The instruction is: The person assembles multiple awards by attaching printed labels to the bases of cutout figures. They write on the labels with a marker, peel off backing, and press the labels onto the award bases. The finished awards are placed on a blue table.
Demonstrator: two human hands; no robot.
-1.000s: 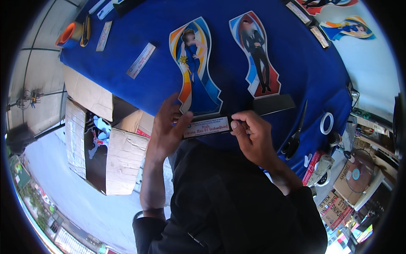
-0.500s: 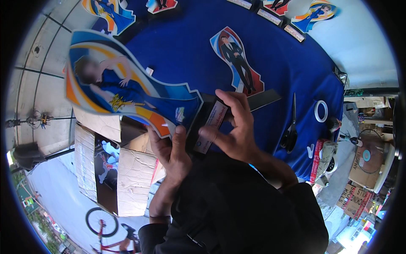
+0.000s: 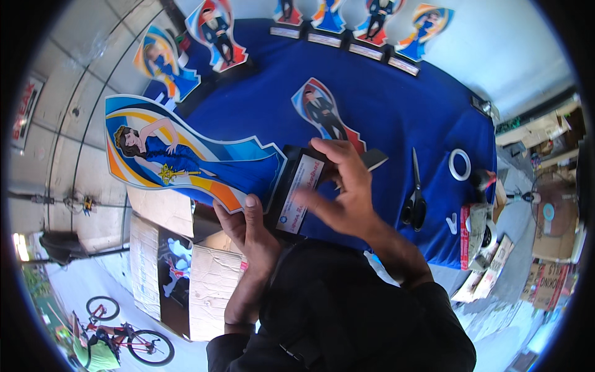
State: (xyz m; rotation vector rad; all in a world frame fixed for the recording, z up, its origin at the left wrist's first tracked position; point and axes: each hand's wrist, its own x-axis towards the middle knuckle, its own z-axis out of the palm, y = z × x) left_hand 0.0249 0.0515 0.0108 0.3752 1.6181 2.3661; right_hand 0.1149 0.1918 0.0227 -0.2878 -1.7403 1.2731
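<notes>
A trophy (image 3: 214,164) lies tilted sideways in front of me, its cut-out panel showing a figure in a blue gown with yellow flowers. My left hand (image 3: 253,239) grips the panel's lower edge beside the black base, thumb in front and fingers behind. A white printed label (image 3: 300,192) covers the base's face. My right hand (image 3: 350,198) is round the base's far end, index fingertip at its upper corner and the blurred thumb over the label. Just beyond lies a second trophy (image 3: 328,115), with a dark-suited figure, on the blue cloth.
Several finished trophies stand along the back of the blue-covered table (image 3: 260,68). On the right lie black scissors (image 3: 414,204), a white tape roll (image 3: 460,165) and a small white piece (image 3: 452,224). An opened cardboard box (image 3: 214,279) stands at the lower left, and a cyclist (image 3: 99,350) is behind it.
My view has shifted, showing more of the back row. The held trophy has come slightly down and faces me more squarely. My right thumb has moved over the label.
</notes>
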